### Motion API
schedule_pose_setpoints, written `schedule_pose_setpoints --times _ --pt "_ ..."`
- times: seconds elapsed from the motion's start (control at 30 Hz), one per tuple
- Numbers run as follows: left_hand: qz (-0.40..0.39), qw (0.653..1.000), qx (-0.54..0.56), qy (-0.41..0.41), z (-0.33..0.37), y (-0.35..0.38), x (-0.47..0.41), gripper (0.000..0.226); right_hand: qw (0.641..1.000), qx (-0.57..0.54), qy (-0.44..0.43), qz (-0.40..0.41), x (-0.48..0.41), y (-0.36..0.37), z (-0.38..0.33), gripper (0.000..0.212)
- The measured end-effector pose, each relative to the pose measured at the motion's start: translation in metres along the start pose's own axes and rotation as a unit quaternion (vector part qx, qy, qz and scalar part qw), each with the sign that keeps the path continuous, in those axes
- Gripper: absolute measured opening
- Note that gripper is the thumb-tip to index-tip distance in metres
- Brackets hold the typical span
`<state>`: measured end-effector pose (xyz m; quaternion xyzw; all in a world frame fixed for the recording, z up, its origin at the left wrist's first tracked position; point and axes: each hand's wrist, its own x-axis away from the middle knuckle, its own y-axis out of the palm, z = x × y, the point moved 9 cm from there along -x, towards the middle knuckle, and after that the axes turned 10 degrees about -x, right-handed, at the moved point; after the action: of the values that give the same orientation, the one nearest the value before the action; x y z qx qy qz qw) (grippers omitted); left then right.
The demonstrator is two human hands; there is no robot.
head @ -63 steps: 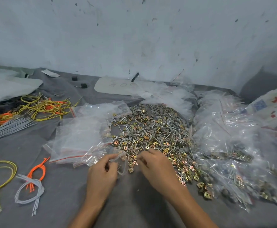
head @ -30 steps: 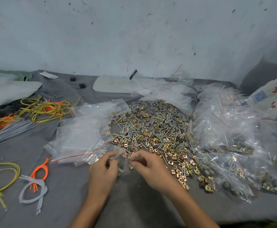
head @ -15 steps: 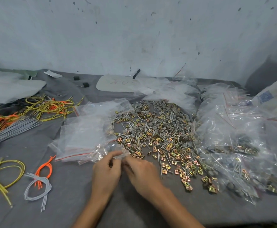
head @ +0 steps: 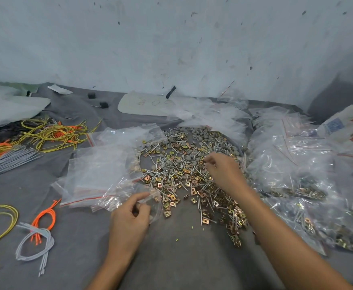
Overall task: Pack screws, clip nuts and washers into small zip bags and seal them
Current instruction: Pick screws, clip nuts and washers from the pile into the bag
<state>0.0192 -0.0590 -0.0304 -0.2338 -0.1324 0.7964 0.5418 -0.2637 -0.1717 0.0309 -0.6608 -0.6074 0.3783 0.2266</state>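
The right hand (head: 223, 171) has left the bag (head: 153, 203) and reached into the pile (head: 177, 176) on the desk (head: 181, 258). Its fingers (head: 210, 162) are curled, but a hold cannot be confirmed. The left hand (head: 129, 218) still pinches the bag mouth beside the pile. Filling continues and sealing is pending.

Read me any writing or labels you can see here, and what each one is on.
"0 0" after an unclear mark: faint handwriting on the white sheet by the wall.
Red and blue print on the white sack: too blurred to read.
Nothing else legible.
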Motion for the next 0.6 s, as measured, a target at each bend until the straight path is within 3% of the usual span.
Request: schedule_pose_setpoints --times 0.13,0.33,0.6 --pt "-0.001 1.000 0.009 -0.004 0.000 0.000 0.000 0.029 0.997 0.060 0.051 0.004 -0.041 -0.001 0.031 0.011" --pt "-0.007 1.000 0.010 -0.010 -0.001 0.001 0.000 0.029 0.990 0.141 0.023 0.000 -0.055 0.015 0.036 0.024" --pt "-0.006 1.000 0.008 -0.015 -0.001 0.001 0.000 0.030 0.991 0.134 0.025 0.004 -0.047 0.011 0.038 0.019"
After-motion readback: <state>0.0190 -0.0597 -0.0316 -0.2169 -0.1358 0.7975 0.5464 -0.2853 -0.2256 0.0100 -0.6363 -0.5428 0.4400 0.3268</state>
